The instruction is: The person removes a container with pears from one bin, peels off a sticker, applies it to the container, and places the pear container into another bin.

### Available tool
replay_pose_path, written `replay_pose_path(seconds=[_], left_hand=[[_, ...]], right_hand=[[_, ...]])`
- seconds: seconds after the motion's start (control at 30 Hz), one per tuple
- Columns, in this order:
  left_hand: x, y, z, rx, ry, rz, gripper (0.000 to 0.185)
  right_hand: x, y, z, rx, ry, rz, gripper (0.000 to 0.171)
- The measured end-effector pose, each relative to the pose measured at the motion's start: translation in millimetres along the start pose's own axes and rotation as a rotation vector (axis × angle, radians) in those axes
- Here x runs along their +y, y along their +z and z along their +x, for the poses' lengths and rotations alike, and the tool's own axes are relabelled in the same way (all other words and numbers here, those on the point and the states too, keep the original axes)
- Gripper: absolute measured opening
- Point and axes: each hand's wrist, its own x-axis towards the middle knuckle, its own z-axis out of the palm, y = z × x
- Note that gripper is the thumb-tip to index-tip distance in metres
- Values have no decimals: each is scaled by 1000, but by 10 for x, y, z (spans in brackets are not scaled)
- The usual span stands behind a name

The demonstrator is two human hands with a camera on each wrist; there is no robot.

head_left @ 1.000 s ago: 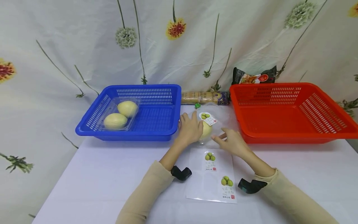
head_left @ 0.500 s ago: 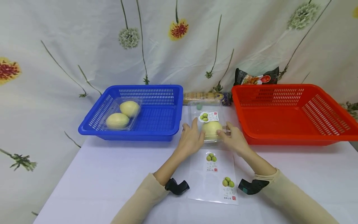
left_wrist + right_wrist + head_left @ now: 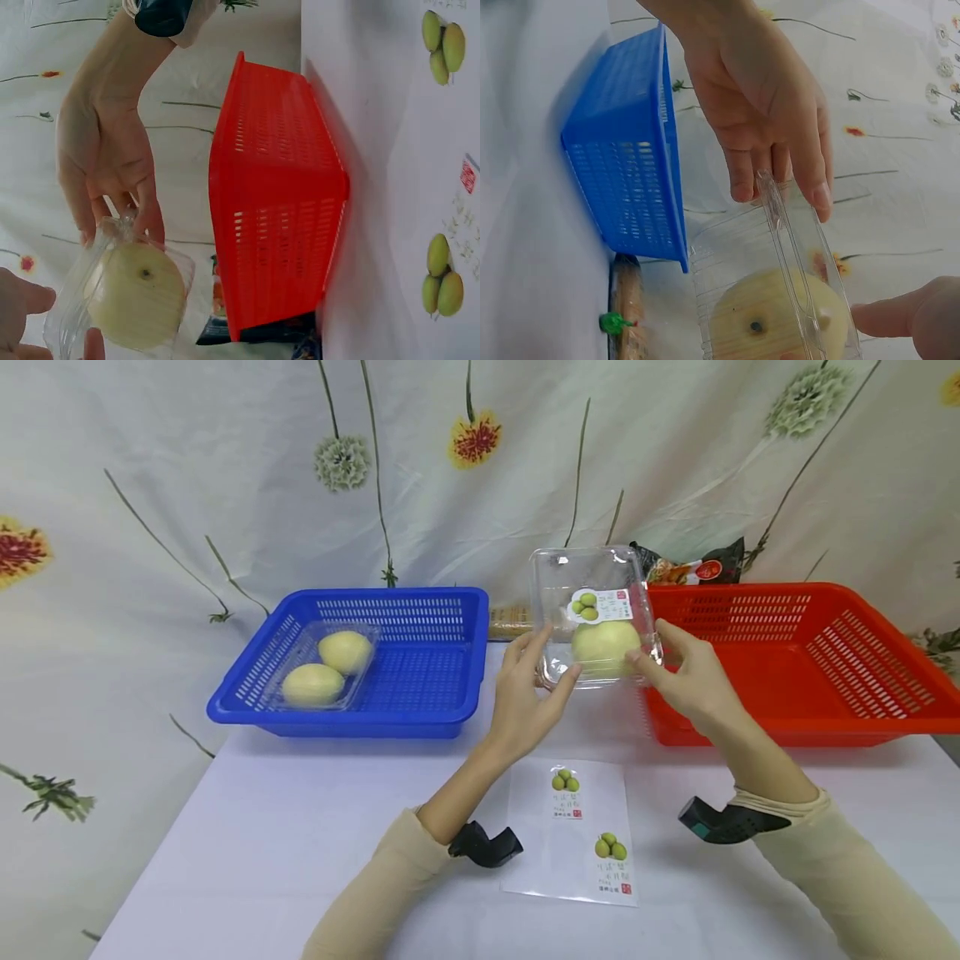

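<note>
Head view: clamshell (image 3: 592, 610) tilted, long axis upward, both hands gripping.

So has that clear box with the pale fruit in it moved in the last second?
Yes. The clear box has gone up off the table and rightward, from between the baskets to the red basket rim, held by left hand and right hand.

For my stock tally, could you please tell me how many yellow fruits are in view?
3. Two lie in a clear box inside the blue basket: one nearer, one behind. The third sits in the clear box held up by both hands. None seem hidden.
</note>
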Motion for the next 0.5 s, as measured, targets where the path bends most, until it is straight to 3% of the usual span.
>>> replay_pose_path(seconds=[0.2, 0.5], left_hand=[[68, 262, 177, 6, 26, -176, 53], [189, 658, 392, -85, -70, -208, 53]], right_hand=[[83, -331, 60, 13, 47, 36, 71], [360, -743, 119, 34, 147, 9, 75]])
